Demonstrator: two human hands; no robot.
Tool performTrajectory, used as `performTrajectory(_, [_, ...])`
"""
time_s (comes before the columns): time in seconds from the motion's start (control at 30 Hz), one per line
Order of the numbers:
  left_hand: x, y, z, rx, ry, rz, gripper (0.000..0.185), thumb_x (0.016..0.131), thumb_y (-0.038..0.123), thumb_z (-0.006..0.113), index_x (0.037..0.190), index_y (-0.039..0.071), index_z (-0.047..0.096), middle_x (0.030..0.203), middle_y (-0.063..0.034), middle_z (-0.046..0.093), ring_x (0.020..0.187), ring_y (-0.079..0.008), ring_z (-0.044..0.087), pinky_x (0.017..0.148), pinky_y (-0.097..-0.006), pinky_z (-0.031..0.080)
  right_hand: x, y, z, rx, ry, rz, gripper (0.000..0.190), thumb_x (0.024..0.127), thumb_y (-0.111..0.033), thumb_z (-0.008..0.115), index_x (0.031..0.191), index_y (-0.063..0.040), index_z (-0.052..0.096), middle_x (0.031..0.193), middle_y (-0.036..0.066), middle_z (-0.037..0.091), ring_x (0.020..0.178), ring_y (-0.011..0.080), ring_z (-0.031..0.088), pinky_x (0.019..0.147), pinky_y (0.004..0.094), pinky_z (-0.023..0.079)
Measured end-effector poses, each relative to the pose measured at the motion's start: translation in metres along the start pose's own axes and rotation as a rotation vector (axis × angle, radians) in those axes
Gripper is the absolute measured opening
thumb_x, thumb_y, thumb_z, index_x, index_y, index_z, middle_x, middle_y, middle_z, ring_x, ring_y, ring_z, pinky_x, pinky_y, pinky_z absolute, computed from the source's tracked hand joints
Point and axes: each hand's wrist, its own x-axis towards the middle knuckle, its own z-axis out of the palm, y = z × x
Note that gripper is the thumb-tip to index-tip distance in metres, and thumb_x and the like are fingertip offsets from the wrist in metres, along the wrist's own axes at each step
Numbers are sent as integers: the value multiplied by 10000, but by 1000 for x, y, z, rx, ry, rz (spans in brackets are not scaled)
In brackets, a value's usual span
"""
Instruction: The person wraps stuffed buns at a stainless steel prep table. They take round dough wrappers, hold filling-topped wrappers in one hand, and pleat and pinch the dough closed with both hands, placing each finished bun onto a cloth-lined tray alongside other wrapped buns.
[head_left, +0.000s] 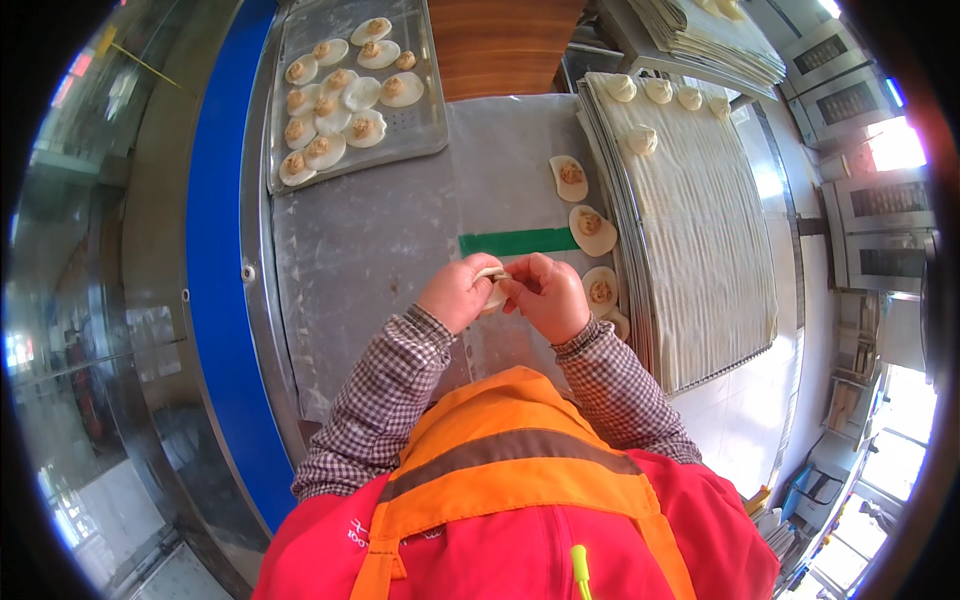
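Observation:
Between my two hands, above the work surface, is a partly folded dough wrapper (492, 294). My left hand (459, 291) cups it from the left, while the fingers of my right hand (549, 294) pinch its edge; any filling inside is hidden. To the right of my hands, dough rounds topped with filling (592, 231) lie in a column along the edge of the cloth-covered stack. Several more filled rounds (364, 129) lie on a metal tray (420, 142) at the upper left. Closed, pleated buns (642, 140) sit on the cloth at the upper right.
A stack of cloth-lined racks (705, 247) stands close on the right. Green tape (517, 241) crosses the grey work surface (360, 262) just beyond my hands. A blue strip and metal rim (259, 300) border the left side. Another stack of cloths (720, 45) is at the upper right.

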Motion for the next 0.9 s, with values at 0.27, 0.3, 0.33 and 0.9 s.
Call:
performTrajectory(0.27, [6,-6,14,-801,222,20,563,948,545,440,1141,29,559,961,-57,627,816,-136,613,633,-247,511,1,8,7,194,56,-18,106,861,-42,648,899,46,602,771,87,664,633,130,656,537,233,500])
performTrajectory(0.3, [6,-8,15,-754,266,-74,583,952,579,384,1064,38,571,868,-51,630,705,-125,615,524,-228,474,2,9,9,-54,80,-190,94,844,-32,660,885,37,612,766,87,665,650,137,657,551,244,505])
performTrajectory(0.33, [6,-9,18,-751,254,-15,598,951,591,365,1046,38,573,840,-51,630,669,-125,611,497,-224,458,2,8,9,-160,128,-284,93,833,-29,664,883,31,614,769,94,664,650,154,657,558,255,508])
performTrajectory(0.9, [0,1,12,-692,142,29,694,933,655,279,991,36,587,802,-52,631,625,-124,614,449,-210,456,-6,-2,-1,72,-12,-63,159,789,-29,682,929,8,617,784,82,659,718,167,655,627,274,516])
